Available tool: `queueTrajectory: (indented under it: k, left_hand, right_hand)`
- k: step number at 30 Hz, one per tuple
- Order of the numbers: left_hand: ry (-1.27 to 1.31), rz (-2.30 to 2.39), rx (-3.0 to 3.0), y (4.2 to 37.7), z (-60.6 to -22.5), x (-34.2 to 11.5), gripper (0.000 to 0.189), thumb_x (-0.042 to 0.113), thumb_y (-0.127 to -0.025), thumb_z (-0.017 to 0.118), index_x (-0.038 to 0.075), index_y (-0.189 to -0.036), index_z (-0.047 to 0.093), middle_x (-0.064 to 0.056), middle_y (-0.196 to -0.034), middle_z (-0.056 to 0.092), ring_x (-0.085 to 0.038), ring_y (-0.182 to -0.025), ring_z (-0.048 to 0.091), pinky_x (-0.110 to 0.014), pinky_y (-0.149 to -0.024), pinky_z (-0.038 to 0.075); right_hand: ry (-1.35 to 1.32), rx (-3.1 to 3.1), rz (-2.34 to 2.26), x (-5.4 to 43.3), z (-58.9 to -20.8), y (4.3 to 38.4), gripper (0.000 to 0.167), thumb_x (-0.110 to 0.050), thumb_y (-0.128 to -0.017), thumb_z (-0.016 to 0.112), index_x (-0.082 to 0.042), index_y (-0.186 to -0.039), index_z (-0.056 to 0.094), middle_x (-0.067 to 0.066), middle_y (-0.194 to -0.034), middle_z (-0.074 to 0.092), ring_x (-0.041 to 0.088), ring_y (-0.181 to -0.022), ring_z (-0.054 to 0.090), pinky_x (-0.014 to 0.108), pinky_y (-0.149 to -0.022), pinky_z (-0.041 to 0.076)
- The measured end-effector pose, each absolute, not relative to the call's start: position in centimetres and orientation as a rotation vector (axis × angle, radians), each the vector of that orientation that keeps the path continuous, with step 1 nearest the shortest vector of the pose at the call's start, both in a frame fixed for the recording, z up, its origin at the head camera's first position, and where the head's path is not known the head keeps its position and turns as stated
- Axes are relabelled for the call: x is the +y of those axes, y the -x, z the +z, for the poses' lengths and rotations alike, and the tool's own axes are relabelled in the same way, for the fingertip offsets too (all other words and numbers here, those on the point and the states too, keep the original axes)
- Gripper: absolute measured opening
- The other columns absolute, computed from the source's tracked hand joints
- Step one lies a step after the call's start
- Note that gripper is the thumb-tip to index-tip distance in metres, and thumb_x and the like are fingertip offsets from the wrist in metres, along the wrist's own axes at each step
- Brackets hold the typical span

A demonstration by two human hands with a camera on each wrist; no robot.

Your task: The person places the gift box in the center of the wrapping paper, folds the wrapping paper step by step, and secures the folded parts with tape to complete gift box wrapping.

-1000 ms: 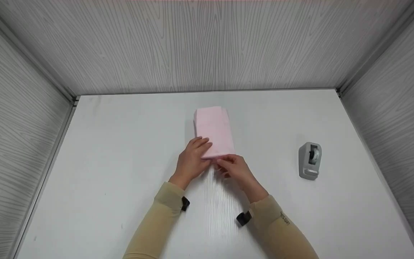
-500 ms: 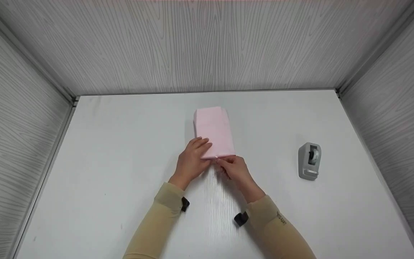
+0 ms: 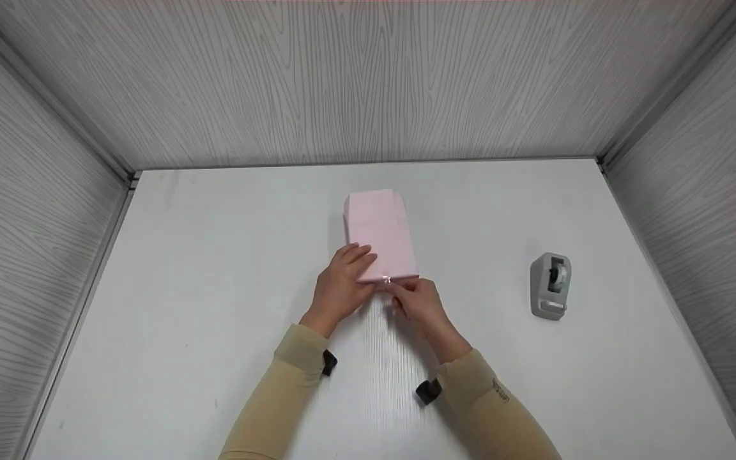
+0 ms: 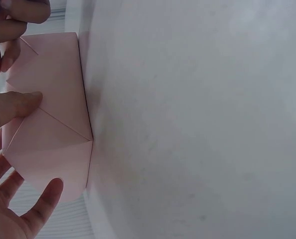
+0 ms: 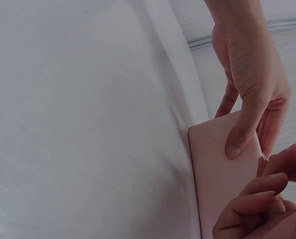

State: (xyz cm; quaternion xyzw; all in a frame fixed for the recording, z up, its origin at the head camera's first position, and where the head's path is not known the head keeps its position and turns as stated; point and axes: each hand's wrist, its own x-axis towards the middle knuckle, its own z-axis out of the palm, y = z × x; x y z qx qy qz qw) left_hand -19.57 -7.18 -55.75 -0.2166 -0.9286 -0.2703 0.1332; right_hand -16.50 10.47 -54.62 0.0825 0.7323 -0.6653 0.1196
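Note:
A pink paper-wrapped box (image 3: 381, 223) lies on the white table, its folded near end towards me. My left hand (image 3: 341, 285) holds its near left corner, fingers spread on the top and side. In the left wrist view the thumb presses the paper flaps (image 4: 61, 107) of that end. A small shiny piece of clear tape (image 3: 388, 280) sits at the middle of the near top edge. My right hand (image 3: 422, 302) has its fingers curled, with thumb and forefinger pinching right at the tape. The palm hides part of the near end in the right wrist view.
A grey tape dispenser (image 3: 550, 287) with a roll in it stands on the right of the table (image 3: 214, 255). Grey wood-grain panels (image 3: 368, 83) enclose the table at the back and both sides.
My right hand has shifted slightly down and along the near edge, and more of the shiny tape now shows there. The left hand and the box have stayed in place.

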Motion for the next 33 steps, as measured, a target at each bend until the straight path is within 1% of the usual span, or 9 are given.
queueTrajectory:
  k: [5,9,11,16,19,25,27,31,33]
  left_hand:
    - [0.632,-0.783,-2.678,19.62,-55.88,-7.17,0.051,0.021,-0.079,0.083,0.010,-0.126,0.067,-0.003,-0.136,0.058,-0.024,-0.133,0.044,-0.041,-0.097,0.048]
    - [0.633,-0.784,-2.672,19.66,-55.94,-7.19,0.051,0.022,-0.079,0.083,0.010,-0.126,0.067,-0.003,-0.136,0.058,-0.024,-0.132,0.044,-0.041,-0.098,0.047]
    - [0.633,-0.784,-2.671,19.67,-55.95,-7.19,0.051,0.023,-0.079,0.082,0.010,-0.126,0.067,-0.003,-0.136,0.058,-0.024,-0.132,0.044,-0.041,-0.098,0.047]
    - [0.636,-0.790,-2.666,19.66,-55.93,-7.23,0.051,0.020,-0.078,0.082,0.010,-0.126,0.067,-0.003,-0.136,0.058,-0.024,-0.132,0.044,-0.042,-0.096,0.048]
    - [0.631,-0.790,-2.669,19.66,-55.91,-7.24,0.051,0.020,-0.078,0.082,0.010,-0.126,0.067,-0.003,-0.136,0.058,-0.024,-0.132,0.044,-0.042,-0.096,0.048]
    - [0.634,-0.796,-2.680,19.59,-55.83,-7.19,0.052,0.024,-0.080,0.082,0.010,-0.127,0.066,-0.003,-0.136,0.057,-0.023,-0.133,0.043,-0.042,-0.098,0.047]
    - [0.631,-0.797,-2.679,19.57,-55.83,-7.16,0.052,0.029,-0.081,0.082,0.010,-0.127,0.066,-0.003,-0.136,0.057,-0.023,-0.133,0.043,-0.042,-0.097,0.048]
    - [0.622,-0.798,-2.665,19.57,-55.88,-7.13,0.053,0.040,-0.083,0.078,0.010,-0.125,0.067,-0.003,-0.135,0.058,-0.023,-0.132,0.044,-0.043,-0.095,0.049]
    - [0.619,-0.792,-2.653,19.55,-55.90,-7.10,0.054,0.042,-0.083,0.078,0.010,-0.125,0.067,-0.003,-0.134,0.059,-0.023,-0.132,0.045,-0.044,-0.095,0.049]
  right_hand:
    - [-0.257,2.166,-1.924,10.35,-54.72,16.49,0.029,-0.014,-0.092,0.067,0.013,-0.081,0.065,-0.001,-0.053,0.053,0.006,-0.045,0.039,0.020,-0.042,0.030]
    - [-0.277,2.180,-1.901,10.21,-54.80,16.58,0.029,-0.015,-0.092,0.067,0.013,-0.082,0.065,0.000,-0.054,0.053,0.006,-0.046,0.040,0.021,-0.042,0.031]
    - [-0.280,2.199,-1.891,10.14,-54.81,16.62,0.031,-0.017,-0.091,0.069,0.012,-0.081,0.065,0.000,-0.054,0.053,0.007,-0.046,0.040,0.021,-0.042,0.031]
    - [-0.301,2.228,-1.874,10.01,-54.83,16.61,0.032,-0.020,-0.088,0.074,0.011,-0.081,0.067,0.001,-0.055,0.054,0.007,-0.046,0.042,0.022,-0.043,0.032]
    - [-0.314,2.211,-1.864,10.00,-54.84,16.64,0.031,-0.020,-0.088,0.073,0.010,-0.081,0.066,0.000,-0.055,0.054,0.007,-0.046,0.041,0.021,-0.043,0.032]
    - [-0.384,2.056,-1.850,10.27,-54.73,16.79,0.033,-0.026,-0.087,0.072,0.005,-0.079,0.065,-0.001,-0.054,0.052,0.008,-0.046,0.041,0.022,-0.042,0.031]
    - [-0.405,1.960,-1.884,10.39,-54.72,16.80,0.033,-0.027,-0.087,0.073,0.003,-0.079,0.063,-0.002,-0.054,0.051,0.008,-0.046,0.041,0.022,-0.041,0.031]
    - [-0.429,1.753,-1.996,10.48,-54.50,16.78,0.029,-0.024,-0.088,0.072,0.002,-0.082,0.061,-0.001,-0.054,0.049,0.008,-0.045,0.040,0.021,-0.041,0.032]
    - [-0.440,1.698,-2.027,10.47,-54.45,16.79,0.027,-0.022,-0.089,0.072,0.001,-0.081,0.061,-0.002,-0.054,0.048,0.008,-0.044,0.040,0.021,-0.040,0.033]
